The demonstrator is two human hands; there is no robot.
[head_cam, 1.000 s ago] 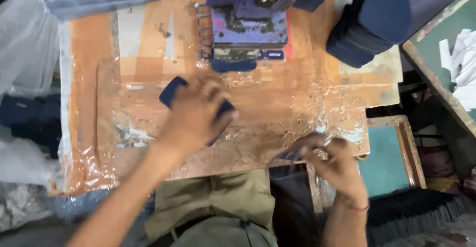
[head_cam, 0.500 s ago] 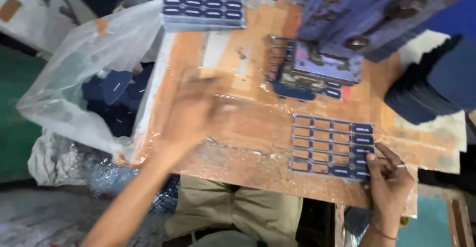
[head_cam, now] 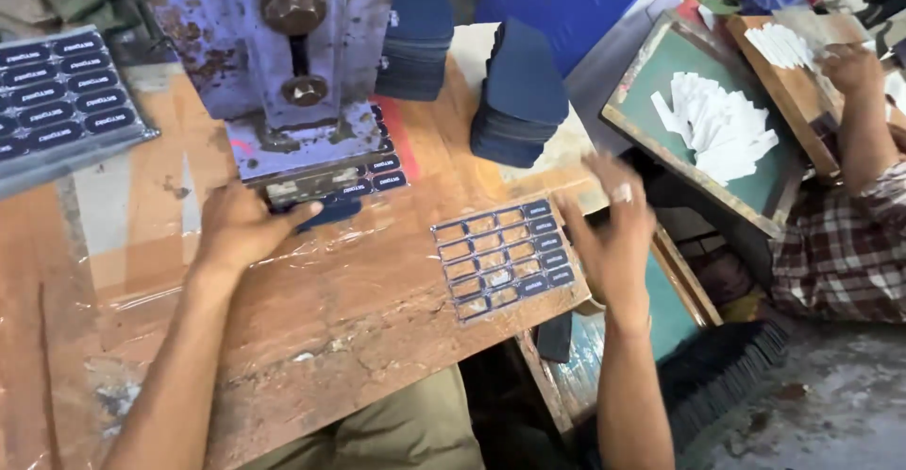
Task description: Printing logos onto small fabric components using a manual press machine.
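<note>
My left hand (head_cam: 242, 227) rests on the wooden table (head_cam: 311, 338), its fingers pushing a dark blue piece (head_cam: 330, 211) under the worn blue press (head_cam: 293, 64). A metal die plate with rows of slots (head_cam: 504, 256) lies near the table's right edge; a few slots on its right side hold dark labels. My right hand (head_cam: 613, 229) hovers just right of that plate, fingers spread, a ring on one finger, holding nothing that I can see.
Stacks of dark blue pieces (head_cam: 517, 97) stand behind the plate. A tray of dark labels (head_cam: 57, 102) sits at the far left. To the right a co-worker's arm in a checked sleeve (head_cam: 840, 243) reaches over boards with white paper pieces (head_cam: 717, 125).
The view swung right. My left hand moved from the table's left side to the press. My right hand let go of the die plate, which now lies on the table.
</note>
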